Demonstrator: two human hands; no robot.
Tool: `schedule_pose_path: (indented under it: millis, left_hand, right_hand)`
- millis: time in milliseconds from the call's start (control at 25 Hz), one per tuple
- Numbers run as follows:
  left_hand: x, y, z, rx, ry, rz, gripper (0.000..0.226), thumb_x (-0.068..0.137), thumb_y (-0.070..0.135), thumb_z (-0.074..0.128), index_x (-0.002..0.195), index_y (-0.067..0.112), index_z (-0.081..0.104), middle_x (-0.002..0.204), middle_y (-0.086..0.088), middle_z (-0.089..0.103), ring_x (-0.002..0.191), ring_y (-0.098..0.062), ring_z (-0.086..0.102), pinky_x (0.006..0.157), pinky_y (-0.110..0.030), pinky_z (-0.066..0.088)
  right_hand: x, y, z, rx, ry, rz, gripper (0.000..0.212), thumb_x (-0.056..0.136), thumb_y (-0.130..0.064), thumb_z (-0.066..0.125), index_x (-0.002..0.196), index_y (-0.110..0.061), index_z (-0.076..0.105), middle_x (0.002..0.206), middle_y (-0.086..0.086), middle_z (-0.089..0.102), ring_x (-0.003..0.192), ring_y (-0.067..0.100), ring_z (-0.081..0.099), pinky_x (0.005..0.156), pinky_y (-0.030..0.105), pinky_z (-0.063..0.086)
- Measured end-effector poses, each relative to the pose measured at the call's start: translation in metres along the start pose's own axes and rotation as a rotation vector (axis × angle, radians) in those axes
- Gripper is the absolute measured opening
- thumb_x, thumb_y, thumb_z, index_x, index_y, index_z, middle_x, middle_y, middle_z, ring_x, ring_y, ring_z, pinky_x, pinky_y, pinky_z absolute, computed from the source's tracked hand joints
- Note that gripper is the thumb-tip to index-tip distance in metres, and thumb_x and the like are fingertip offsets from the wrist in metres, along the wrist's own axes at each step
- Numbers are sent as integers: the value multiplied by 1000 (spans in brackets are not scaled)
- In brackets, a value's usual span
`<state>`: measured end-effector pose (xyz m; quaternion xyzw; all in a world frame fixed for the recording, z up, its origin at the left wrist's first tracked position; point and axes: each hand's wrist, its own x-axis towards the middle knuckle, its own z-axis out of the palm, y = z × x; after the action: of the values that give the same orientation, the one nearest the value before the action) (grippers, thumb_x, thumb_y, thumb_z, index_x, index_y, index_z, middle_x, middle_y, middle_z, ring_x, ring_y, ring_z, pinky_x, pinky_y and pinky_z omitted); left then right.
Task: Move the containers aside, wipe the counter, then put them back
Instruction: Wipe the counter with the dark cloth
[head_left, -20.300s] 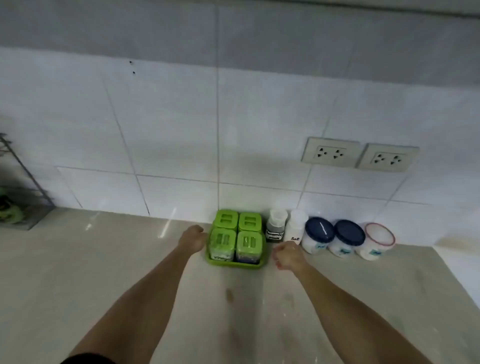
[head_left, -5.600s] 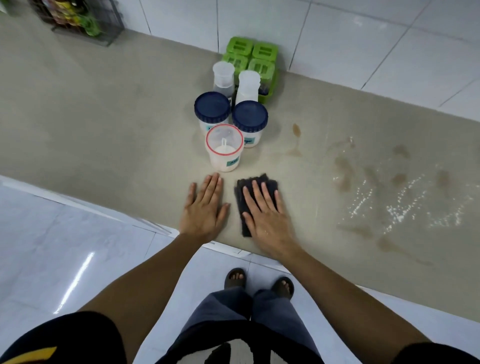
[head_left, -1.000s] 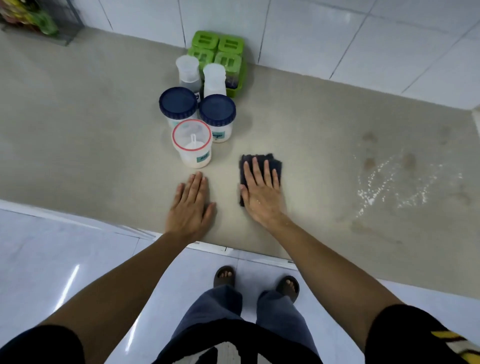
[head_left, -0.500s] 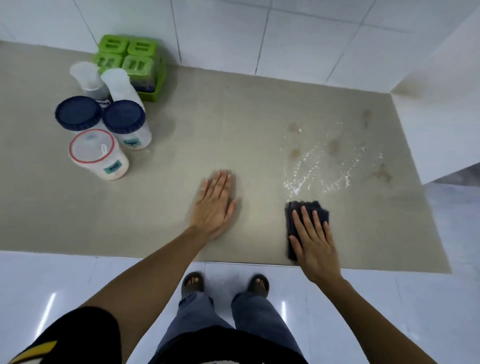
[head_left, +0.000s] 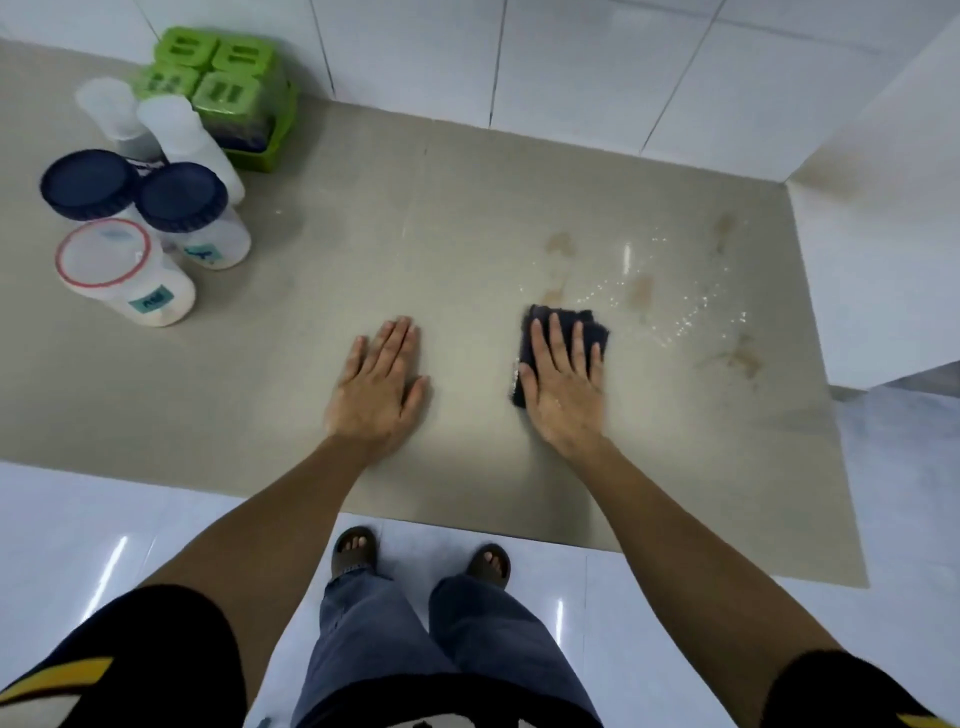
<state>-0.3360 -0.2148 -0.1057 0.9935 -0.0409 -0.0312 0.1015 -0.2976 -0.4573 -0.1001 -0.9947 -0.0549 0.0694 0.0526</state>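
Observation:
The containers stand grouped at the counter's far left: a green tray of square green jars (head_left: 236, 88), two white bottles (head_left: 182, 137), two blue-lidded jars (head_left: 182, 205) and a red-rimmed jar (head_left: 122, 270). My right hand (head_left: 563, 384) lies flat on a dark cloth (head_left: 592, 322), pressing it onto the beige counter (head_left: 415, 244) at the edge of a wet, brown-stained patch (head_left: 654, 291). My left hand (head_left: 382, 384) rests flat on the bare counter, fingers apart, holding nothing.
White tiled wall (head_left: 519, 67) runs along the back. A white side wall (head_left: 883, 234) closes the counter's right end. The counter's front edge runs just behind my wrists; my feet in sandals (head_left: 415, 558) stand on glossy white floor below.
My right hand has pushed the cloth forward, away from the front edge, up to the wet stained patch. My left hand stays flat on the counter. The containers have not moved.

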Motion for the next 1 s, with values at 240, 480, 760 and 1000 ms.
schedule_pose_path:
  millis: [240,480,760,1000]
  left_hand:
    - [-1,2,1,-2,19,-30,66,95,48,15,154,19,8,163,4,6,149,-6,-3,121,-34,-4]
    - [-2,3,-1,6,48,-25,64,97,47,18,154,19,9,162,4,5,149,-6,-4,122,-36,-1]
    - [1,1,2,4,38,-23,65,96,48,17,154,18,10,162,4,7,149,-6,-1,122,-37,1]
    - [-1,1,3,1,46,-35,64,97,47,18,154,18,10,162,4,8,149,-7,0,122,-38,4]
  right_hand:
    - [-69,78,-4,-59,-30,-176,59,98,-48,14,154,-31,8,162,-7,5,151,19,1,121,41,2]
    - [39,86,-19,-38,-17,37,61,98,-49,11,154,-28,1,164,-1,1,151,25,-2,122,46,-1]
    - [36,-18,-9,-46,-51,-283,58,101,-43,18,155,-25,4,164,-2,3,151,27,0,122,48,3]
    - [-25,84,-11,-142,-25,-344,57,98,-46,18,153,-33,9,162,-5,15,150,21,12,120,42,9]
